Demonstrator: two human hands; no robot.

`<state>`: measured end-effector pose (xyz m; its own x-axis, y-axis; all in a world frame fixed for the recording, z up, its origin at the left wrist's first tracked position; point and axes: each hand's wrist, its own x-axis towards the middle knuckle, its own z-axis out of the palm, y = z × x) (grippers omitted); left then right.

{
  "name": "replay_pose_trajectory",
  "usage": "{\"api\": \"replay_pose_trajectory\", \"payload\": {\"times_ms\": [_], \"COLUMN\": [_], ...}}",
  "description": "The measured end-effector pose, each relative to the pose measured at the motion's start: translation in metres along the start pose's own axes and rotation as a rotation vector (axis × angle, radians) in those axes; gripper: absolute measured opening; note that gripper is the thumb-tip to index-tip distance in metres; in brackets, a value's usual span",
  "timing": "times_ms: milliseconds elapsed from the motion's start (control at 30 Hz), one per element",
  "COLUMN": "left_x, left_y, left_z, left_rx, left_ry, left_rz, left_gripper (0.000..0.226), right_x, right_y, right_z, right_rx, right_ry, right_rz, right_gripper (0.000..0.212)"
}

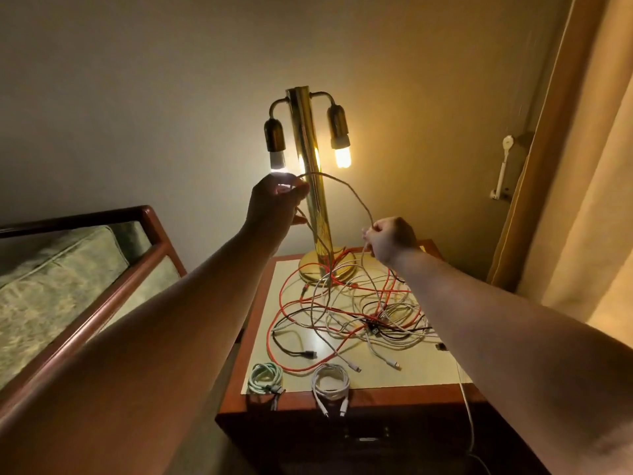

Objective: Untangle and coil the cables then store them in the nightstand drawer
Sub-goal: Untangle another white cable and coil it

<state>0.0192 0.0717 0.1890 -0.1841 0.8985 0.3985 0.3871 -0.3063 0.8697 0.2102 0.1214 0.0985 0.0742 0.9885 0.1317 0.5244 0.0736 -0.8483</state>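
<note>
A tangle of white, red and black cables (356, 313) lies spread over the nightstand top (260, 337). My left hand (274, 205) is raised in front of the lamp and grips one end of a pale cable (346, 186). That cable arcs over to my right hand (390, 240), which pinches it above the tangle. From both hands the cable hangs down into the pile. Two coiled cables sit at the front edge: a mint green coil (265, 377) and a white coil (330, 383), their plugs hanging over the edge. The drawer front below is dark.
A brass lamp (308, 186) with two lit bulbs stands at the back of the nightstand, its base under some cables. A bed with a wooden frame (113, 289) lies to the left. A curtain (582, 166) hangs at the right. A white cord (467, 416) drops off the nightstand's right side.
</note>
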Motion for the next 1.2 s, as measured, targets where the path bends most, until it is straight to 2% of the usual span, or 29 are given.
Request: {"api": "replay_pose_trajectory", "payload": {"times_ms": [100, 233, 300, 400, 467, 500, 600, 667, 700, 767, 867, 900, 1000, 1067, 1200], "left_x": [-0.008, -0.015, -0.017, -0.013, -0.008, -0.004, 0.005, 0.009, 0.011, 0.012, 0.014, 0.013, 0.012, 0.014, 0.011], "left_y": [-0.015, -0.034, -0.037, -0.036, -0.03, -0.029, -0.019, -0.012, -0.006, 0.006, 0.014, 0.013, 0.012, 0.014, 0.023], "left_z": [0.009, 0.031, 0.043, 0.053, 0.053, 0.051, 0.041, 0.038, 0.039, 0.039, 0.038, 0.034, 0.02, 0.012, 0.004], "left_rx": [0.203, 0.299, 0.296, 0.267, 0.249, 0.205, 0.004, -0.06, -0.132, -0.271, -0.361, -0.379, -0.501, -0.515, -0.522], "left_ry": [-0.114, -0.172, -0.152, -0.099, -0.027, -0.001, 0.003, -0.032, -0.032, 0.009, 0.028, 0.016, -0.039, -0.017, 0.022], "left_rz": [0.002, -0.011, 0.015, 0.007, 0.012, 0.003, -0.081, -0.105, -0.148, -0.252, -0.272, -0.254, -0.239, -0.236, -0.218], "left_gripper": [0.039, 0.062, 0.055, 0.026, 0.021, 0.019, 0.012, 0.006, 0.003, 0.011, 0.012, 0.011, 0.008, 0.012, 0.026], "right_x": [-0.003, -0.015, -0.018, -0.017, -0.013, -0.01, -0.008, -0.008, -0.009, -0.01, -0.009, -0.007, 0.0, -0.001, 0.005], "right_y": [-0.026, -0.068, -0.083, -0.088, -0.08, -0.072, -0.036, -0.009, 0.001, 0.014, 0.02, 0.023, 0.032, 0.033, 0.03], "right_z": [-0.017, -0.042, -0.046, -0.047, -0.045, -0.04, -0.016, 0.005, 0.015, 0.029, 0.04, 0.041, 0.037, 0.031, 0.023], "right_rx": [0.362, 0.606, 0.691, 0.766, 0.715, 0.668, 0.45, 0.259, 0.192, 0.129, 0.113, 0.073, -0.095, -0.141, 0.001], "right_ry": [0.056, -0.02, -0.116, -0.142, -0.096, -0.086, -0.182, -0.293, -0.34, -0.379, -0.389, -0.362, -0.288, -0.264, -0.177], "right_rz": [-0.03, -0.154, -0.192, -0.234, -0.22, -0.176, 0.017, 0.037, 0.024, 0.01, 0.063, 0.066, 0.05, 0.065, 0.108], "right_gripper": [0.021, 0.02, 0.021, 0.014, 0.014, 0.022, 0.065, 0.087, 0.091, 0.083, 0.031, 0.022, 0.031, 0.033, 0.031]}}
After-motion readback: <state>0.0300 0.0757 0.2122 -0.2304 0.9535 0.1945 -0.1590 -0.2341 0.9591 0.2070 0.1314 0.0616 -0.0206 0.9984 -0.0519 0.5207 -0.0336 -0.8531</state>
